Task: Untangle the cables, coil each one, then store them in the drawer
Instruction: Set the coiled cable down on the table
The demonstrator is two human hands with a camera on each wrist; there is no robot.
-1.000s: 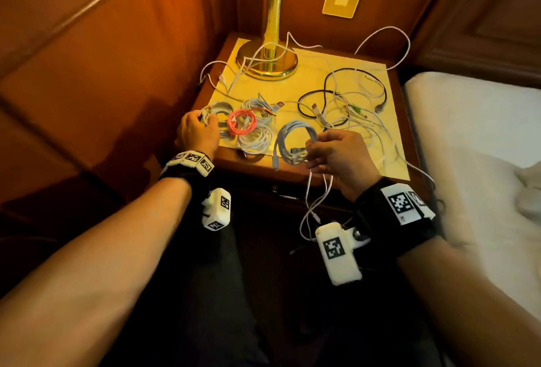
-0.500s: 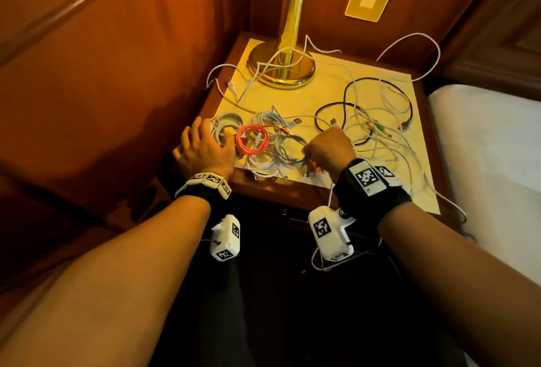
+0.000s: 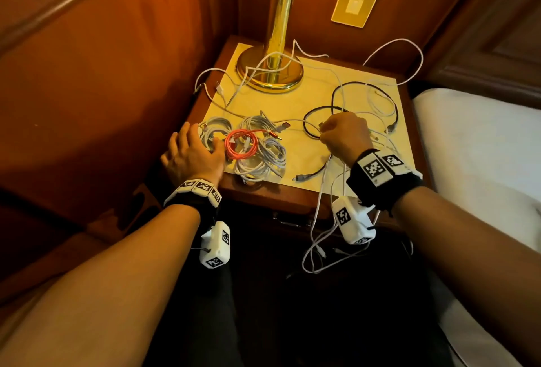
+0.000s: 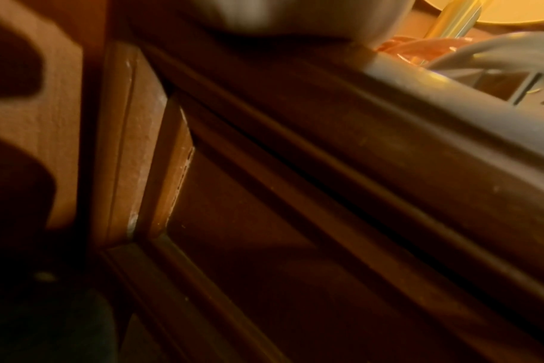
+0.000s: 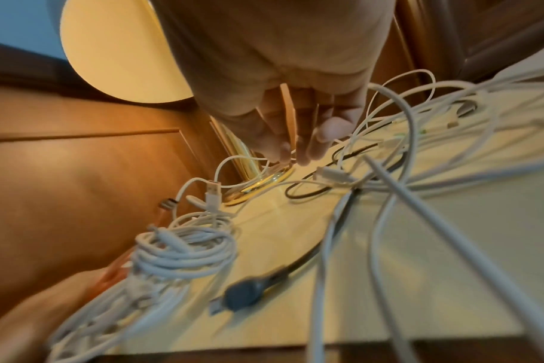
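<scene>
My right hand sits over the loose tangle on the right half of the table, fingers drawn together and pointing down onto a thin white cable near the black cable. The wrist view shows the fingertips bunched at the strand, but I cannot tell whether the grip is closed on it or only touching it. My left hand lies flat, fingers extended, resting on the coiled white cables at the table's front left; it holds nothing.

Procedure, as I judge it:
1. Confirm the grip on one strand only, close to its plug end, before lifting.
2. Keep the left hand pressing the finished coils, including the red coil, so they stay wound while I pull.
3. Draw the strand out slowly; it crosses the black cable and several white loops, so a fast pull would likely tighten a knot.
4. Mind the cable looped round the lamp base and the strands hanging over the table's front edge; these may snag.

The drawer front below the table appears closed; storage is not yet started.
</scene>
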